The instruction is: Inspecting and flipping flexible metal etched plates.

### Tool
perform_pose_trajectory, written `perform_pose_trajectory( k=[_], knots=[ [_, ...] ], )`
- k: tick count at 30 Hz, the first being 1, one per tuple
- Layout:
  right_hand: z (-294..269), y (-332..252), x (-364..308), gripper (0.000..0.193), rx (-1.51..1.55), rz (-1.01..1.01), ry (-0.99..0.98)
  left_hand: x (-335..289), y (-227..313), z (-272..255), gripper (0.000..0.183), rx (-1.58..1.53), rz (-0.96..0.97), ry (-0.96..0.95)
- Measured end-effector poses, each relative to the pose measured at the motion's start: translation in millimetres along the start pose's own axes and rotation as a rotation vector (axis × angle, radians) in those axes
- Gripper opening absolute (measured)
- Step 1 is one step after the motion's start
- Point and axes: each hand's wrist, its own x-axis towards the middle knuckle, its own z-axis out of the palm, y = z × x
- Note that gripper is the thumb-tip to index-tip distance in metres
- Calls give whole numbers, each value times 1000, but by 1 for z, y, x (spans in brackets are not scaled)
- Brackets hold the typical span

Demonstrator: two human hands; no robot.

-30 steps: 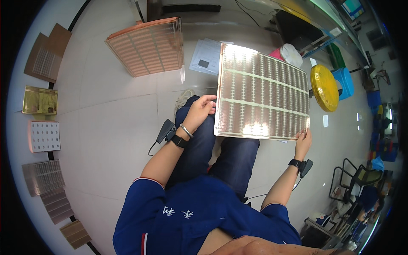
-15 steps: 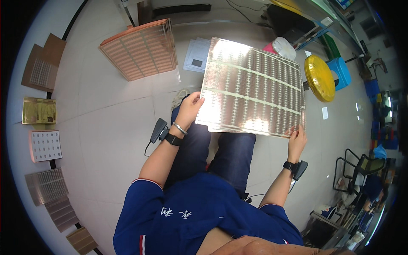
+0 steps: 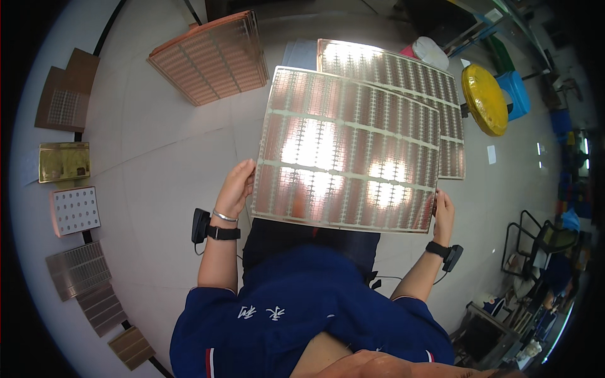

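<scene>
Fingers of left hand (image 3: 236, 187) & right hand (image 3: 443, 211) closed on copper panel (image 3: 346, 151) edges, panel btwn them

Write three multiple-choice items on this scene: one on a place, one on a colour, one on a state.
1. Where is the stack of copper-coloured patterned sheets?
A. on the floor up and to the left of the held panel
B. on the person's lap
C. on the round stool

2. What colour is the round stool?
A. red
B. yellow
C. white

3. How is the large shiny metal grid panel held?
A. by one hand
B. by both hands at its lower corners
C. lying flat, untouched

Answers: 1 A, it lies on the pale floor there. 2 B, its top is yellow. 3 B, left hand and right hand grip its edges.
</scene>
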Motion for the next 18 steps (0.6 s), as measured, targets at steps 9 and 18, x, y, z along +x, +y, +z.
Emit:
perform_pose_trajectory(
  k=[9,18],
  knots=[
    [1,-12,-10,28,156,-93,-65,18,-3,16,19,-45,240,154],
    [6,-48,-30,28,276,-180,-151,17,-8,-8,19,9,303,227]
  ],
)
